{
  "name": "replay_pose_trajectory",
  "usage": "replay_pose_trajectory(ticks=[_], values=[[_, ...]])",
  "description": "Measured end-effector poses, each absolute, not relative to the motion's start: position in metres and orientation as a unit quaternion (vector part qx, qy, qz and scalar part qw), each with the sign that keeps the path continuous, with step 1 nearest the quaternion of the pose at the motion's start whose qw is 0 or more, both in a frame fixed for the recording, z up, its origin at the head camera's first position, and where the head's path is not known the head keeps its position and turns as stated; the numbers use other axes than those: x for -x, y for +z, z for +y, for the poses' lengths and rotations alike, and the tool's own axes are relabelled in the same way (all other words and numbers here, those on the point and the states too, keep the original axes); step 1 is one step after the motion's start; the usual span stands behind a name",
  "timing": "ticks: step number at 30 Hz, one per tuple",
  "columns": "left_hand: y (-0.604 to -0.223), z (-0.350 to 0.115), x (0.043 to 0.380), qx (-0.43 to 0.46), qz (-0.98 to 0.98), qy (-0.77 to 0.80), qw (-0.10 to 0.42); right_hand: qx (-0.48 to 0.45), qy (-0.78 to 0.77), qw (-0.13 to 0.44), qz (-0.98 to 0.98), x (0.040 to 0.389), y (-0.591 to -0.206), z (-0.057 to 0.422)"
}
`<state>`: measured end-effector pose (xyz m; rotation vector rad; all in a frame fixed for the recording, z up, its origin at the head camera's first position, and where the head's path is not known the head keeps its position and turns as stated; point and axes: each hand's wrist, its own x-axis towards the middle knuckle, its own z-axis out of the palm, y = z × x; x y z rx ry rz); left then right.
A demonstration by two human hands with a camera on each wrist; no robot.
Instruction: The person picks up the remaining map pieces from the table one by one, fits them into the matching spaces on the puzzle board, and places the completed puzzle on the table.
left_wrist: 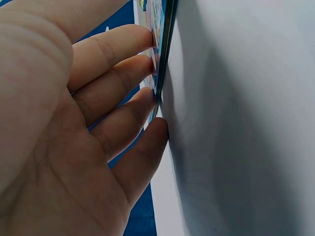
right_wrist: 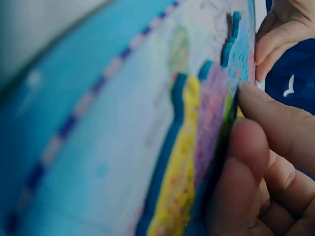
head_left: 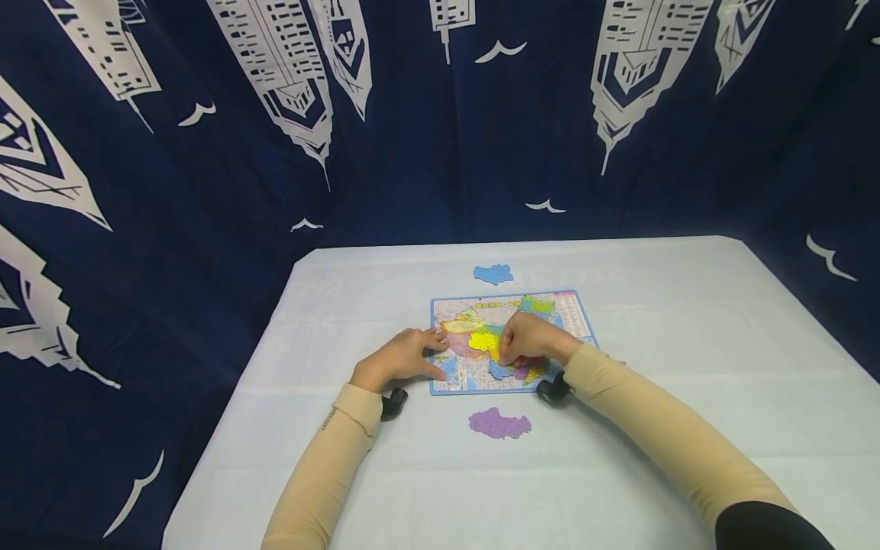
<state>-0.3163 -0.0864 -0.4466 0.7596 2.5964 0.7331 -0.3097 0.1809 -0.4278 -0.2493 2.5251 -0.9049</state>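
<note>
Map board point(head_left: 457, 305): rectangular, thin, printed, edged in blue; lay flat on white cloth point(head_left: 687, 443), under both hands. Seen nearly edge-on from the left wrist.

Yellow piece point(head_left: 484, 341): irregular in outline; sat on the board, just left of the right hand. In the right wrist view, second yellow piece point(right_wrist: 179, 157), violet piece point(right_wrist: 209, 118) and sky-blue piece point(right_wrist: 238, 54): thick, blue-sided, raised above the print; speckled with markings too blurred to read.

Loose blue piece point(head_left: 493, 274): ragged-edged; lay flat on the cloth beyond the board. Loose purple piece point(head_left: 500, 424): wavy-edged; lay flat on the near side.

Left hand point(head_left: 406, 357): relaxed, with fingers parted and gently bent; held nothing, touched the board's left edge.

Right hand point(head_left: 532, 340): curled at the fingers over the board, hiding part of the middle; could not be told whether pinching a piece, given only a dark strip beside the fingertips.

Sleeves point(head_left: 660, 412): beige fabric, softly creased; cut off below.

Curtain point(head_left: 412, 168): navy cloth, printed with pale inverted towers; cropped above.
</note>
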Motion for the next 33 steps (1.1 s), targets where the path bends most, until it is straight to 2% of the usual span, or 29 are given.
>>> replay_pose_trajectory(ticks=[10, 19, 28, 33], values=[[-0.448, -0.085, 0.318, -0.264, 0.918, 0.248, 0.163, 0.073, -0.317, 0.211, 0.922, 0.309, -0.427, 0.179], [-0.447, -0.085, 0.315, -0.263, 0.916, 0.254, 0.166, 0.108, -0.352, 0.215, 0.904, 0.308, -0.430, 0.187], [-0.447, -0.086, 0.315, -0.270, 0.914, 0.258, 0.161, 0.118, -0.426, 0.268, 0.856, 0.303, -0.420, 0.204], [-0.448, -0.086, 0.315, -0.271, 0.911, 0.265, 0.162, 0.133, -0.449, 0.272, 0.840, 0.300, -0.406, 0.219]])
